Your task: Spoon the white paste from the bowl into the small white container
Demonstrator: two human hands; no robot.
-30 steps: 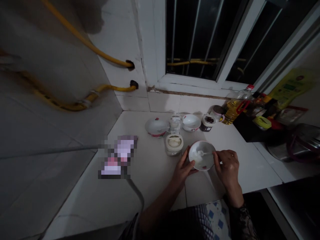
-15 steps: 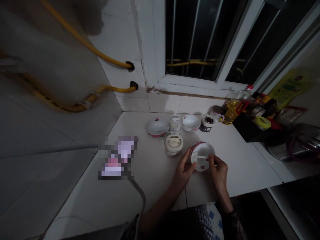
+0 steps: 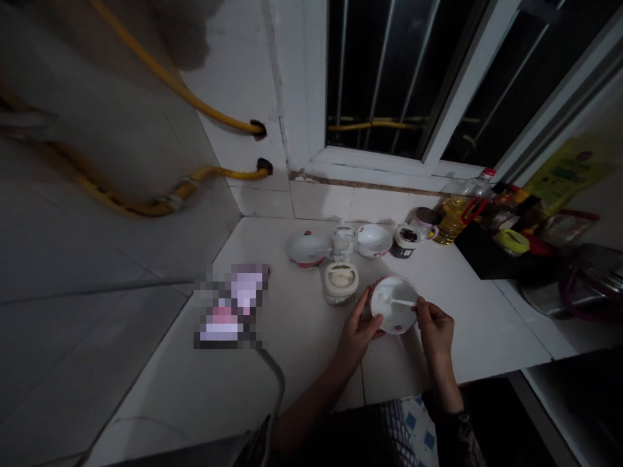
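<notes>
My left hand (image 3: pixel 359 334) is closed on the left rim of a white bowl (image 3: pixel 400 323) with red decoration, which tilts toward me above the counter. Between the fingertips of my right hand (image 3: pixel 437 327) is the handle of a small white spoon (image 3: pixel 403 302). The spoon reaches into the bowl, its head near the inner left side. What the bowl contains is too dim to make out. Just beyond my left hand stands a lidded jar (image 3: pixel 341 282) with pale contents.
Behind are a wide bowl (image 3: pixel 306 248), a clear jar (image 3: pixel 343 241), another bowl (image 3: pixel 374 240), a dark-filled jar (image 3: pixel 405 240) and a mug (image 3: pixel 425 222). An oil bottle (image 3: pixel 450 217) stands at the right. A blurred-out object (image 3: pixel 228 308) with a grey cable (image 3: pixel 275 370) lies left.
My right hand has moved a little to the right with the spoon, so more of the handle shows. My left hand still holds the bowl in about the same place.
</notes>
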